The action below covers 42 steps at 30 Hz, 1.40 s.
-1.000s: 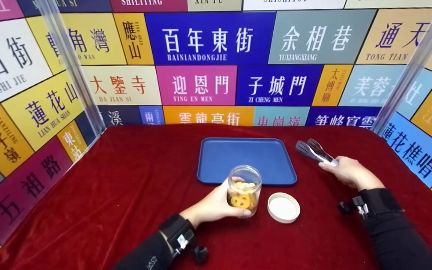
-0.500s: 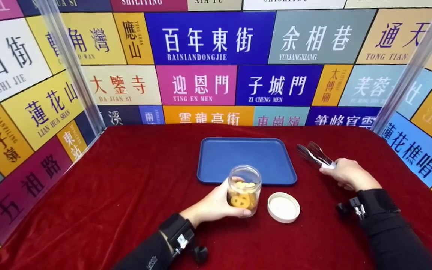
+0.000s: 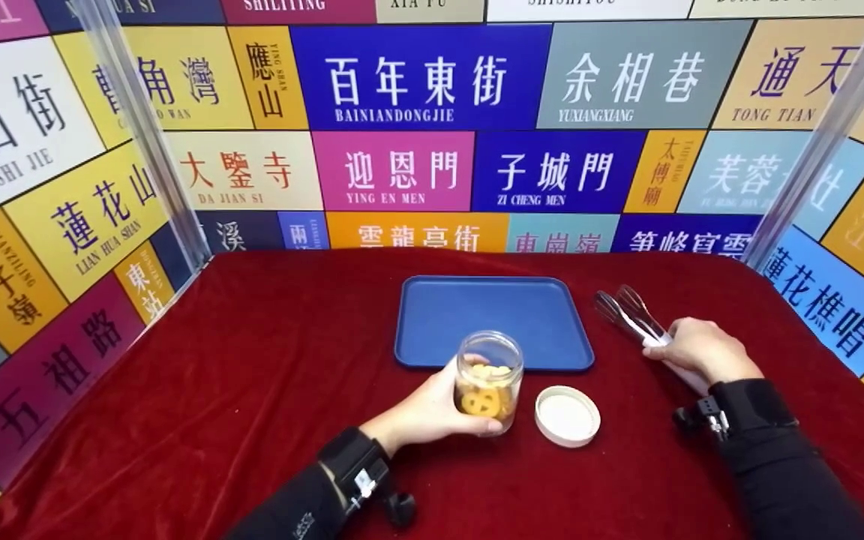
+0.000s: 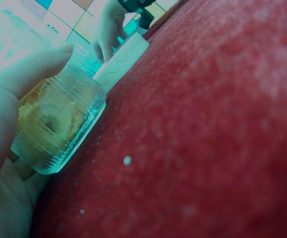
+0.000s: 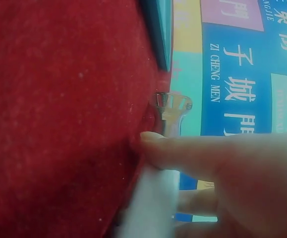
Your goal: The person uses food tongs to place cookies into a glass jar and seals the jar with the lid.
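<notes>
My left hand (image 3: 432, 409) grips an open, clear jar (image 3: 488, 420) partly filled with yellow, ring-shaped biscuits (image 3: 481, 403). In the left wrist view the ribbed jar (image 4: 91, 106) stands upright against the thumb, its base at the red cloth. To the right, my right hand (image 3: 706, 349) holds a pair of tongs (image 3: 631, 313) by the pale handle, low over the cloth. Their slotted metal heads point away, toward the back left. The right wrist view has the thumb on the tongs' handle (image 5: 155, 198), which is blurred. A round cream lid (image 3: 567, 416) lies upturned beside the jar.
A blue rectangular tray (image 3: 492, 311) lies behind the jar, which overlaps its front edge in the head view. Red velvet cloth (image 3: 282, 352) covers the table. Clear upright posts (image 3: 151, 150) stand at the back corners, before a wall of coloured signs.
The right hand has drawn slightly nearer with the tongs, and more of their pale handle now shows below the palm. The left hand, jar, lid and tray stay where they were.
</notes>
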### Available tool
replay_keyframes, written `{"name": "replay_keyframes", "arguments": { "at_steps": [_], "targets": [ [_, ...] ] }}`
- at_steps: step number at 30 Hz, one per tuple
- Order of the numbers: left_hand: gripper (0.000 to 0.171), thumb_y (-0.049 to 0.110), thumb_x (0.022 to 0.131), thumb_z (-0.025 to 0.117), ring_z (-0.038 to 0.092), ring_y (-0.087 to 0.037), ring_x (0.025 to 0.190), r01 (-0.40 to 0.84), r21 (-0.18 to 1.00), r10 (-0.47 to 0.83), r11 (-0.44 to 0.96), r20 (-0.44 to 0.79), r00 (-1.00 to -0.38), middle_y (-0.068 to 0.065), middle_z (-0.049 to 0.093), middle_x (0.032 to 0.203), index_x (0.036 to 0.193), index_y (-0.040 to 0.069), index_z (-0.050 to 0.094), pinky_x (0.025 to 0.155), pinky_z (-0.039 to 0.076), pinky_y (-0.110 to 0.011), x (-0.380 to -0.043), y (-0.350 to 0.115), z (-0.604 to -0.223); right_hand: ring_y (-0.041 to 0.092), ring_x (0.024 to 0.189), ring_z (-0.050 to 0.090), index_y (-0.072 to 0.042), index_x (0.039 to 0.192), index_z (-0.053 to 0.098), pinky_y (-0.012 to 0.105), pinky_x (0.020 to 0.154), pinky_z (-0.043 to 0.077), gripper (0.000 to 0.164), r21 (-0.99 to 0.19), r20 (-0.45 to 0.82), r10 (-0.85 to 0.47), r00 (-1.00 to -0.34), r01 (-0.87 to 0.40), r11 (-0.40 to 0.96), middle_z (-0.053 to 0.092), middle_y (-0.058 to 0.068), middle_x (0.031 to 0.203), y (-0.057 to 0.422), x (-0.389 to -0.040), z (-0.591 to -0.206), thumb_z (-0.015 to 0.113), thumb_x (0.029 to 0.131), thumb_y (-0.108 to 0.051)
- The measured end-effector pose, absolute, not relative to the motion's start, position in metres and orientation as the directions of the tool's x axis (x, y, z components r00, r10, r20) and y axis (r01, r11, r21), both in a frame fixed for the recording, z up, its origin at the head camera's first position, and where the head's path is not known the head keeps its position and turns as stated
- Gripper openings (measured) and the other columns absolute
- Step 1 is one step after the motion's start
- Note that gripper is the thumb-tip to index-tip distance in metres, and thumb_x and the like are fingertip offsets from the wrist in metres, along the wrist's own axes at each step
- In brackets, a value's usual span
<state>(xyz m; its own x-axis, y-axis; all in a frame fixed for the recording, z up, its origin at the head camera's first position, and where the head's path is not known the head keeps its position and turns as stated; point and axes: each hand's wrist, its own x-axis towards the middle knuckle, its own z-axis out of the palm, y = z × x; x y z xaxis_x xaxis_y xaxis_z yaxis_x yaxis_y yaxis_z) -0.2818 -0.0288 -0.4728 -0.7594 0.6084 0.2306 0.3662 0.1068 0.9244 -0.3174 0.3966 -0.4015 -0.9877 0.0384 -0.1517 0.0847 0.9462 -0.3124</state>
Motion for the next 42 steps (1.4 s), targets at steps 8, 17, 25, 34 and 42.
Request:
{"name": "replay_keyframes", "arguments": {
  "at_steps": [8,17,25,34,42],
  "targets": [
    [0.089,0.019,0.081,0.095,0.065,-0.011,0.121,0.365,0.925,0.609,0.108,0.229,-0.759,0.006,0.067,0.131,0.151,0.003,0.042,0.111,0.048,-0.032,-0.282,-0.029,-0.474,0.029,0.080,0.058,0.000,0.099,0.068,0.041,0.069,0.047,0.047,-0.330,-0.178,0.039,-0.983,0.097,0.939,0.064,0.012,0.088,0.398,-0.318,-0.403,0.079,0.092,-0.045],
    [0.087,0.017,0.081,0.094,0.066,-0.011,0.116,0.348,0.932,0.611,0.103,0.217,-0.761,0.004,0.071,0.126,0.150,0.004,0.041,0.108,0.048,-0.029,-0.279,-0.030,-0.471,0.033,0.086,0.060,0.004,0.105,0.069,0.045,0.072,0.051,0.055,-0.305,-0.172,0.015,-0.985,0.068,0.950,0.068,0.019,0.098,0.399,-0.319,-0.399,0.077,0.092,-0.049],
    [0.088,0.017,0.082,0.093,0.066,-0.013,0.118,0.344,0.934,0.613,0.094,0.218,-0.760,0.002,0.070,0.127,0.150,0.002,0.040,0.110,0.048,-0.031,-0.278,-0.030,-0.470,0.044,0.100,0.063,0.006,0.121,0.066,0.059,0.082,0.052,0.063,-0.299,-0.034,-0.001,-0.999,0.009,0.954,0.067,0.031,0.119,0.386,-0.313,-0.376,0.070,0.097,-0.052],
    [0.088,0.017,0.081,0.094,0.066,-0.012,0.118,0.353,0.931,0.611,0.094,0.226,-0.758,0.003,0.070,0.127,0.150,0.002,0.041,0.110,0.048,-0.032,-0.279,-0.029,-0.471,0.023,0.086,0.065,-0.005,0.112,0.074,0.044,0.074,0.052,0.042,-0.323,0.024,-0.318,-0.948,-0.308,0.895,0.074,0.007,0.098,0.322,-0.287,-0.349,0.076,0.098,-0.045],
    [0.089,0.017,0.081,0.094,0.065,-0.013,0.119,0.362,0.927,0.616,0.096,0.230,-0.754,0.004,0.069,0.129,0.151,0.001,0.040,0.110,0.049,-0.032,-0.280,-0.030,-0.473,0.029,0.112,0.064,-0.012,0.135,0.067,0.046,0.096,0.055,0.065,-0.349,-0.117,-0.675,-0.729,-0.605,0.715,0.064,0.007,0.126,0.280,-0.264,-0.354,0.091,0.083,-0.043]
  ]
}}
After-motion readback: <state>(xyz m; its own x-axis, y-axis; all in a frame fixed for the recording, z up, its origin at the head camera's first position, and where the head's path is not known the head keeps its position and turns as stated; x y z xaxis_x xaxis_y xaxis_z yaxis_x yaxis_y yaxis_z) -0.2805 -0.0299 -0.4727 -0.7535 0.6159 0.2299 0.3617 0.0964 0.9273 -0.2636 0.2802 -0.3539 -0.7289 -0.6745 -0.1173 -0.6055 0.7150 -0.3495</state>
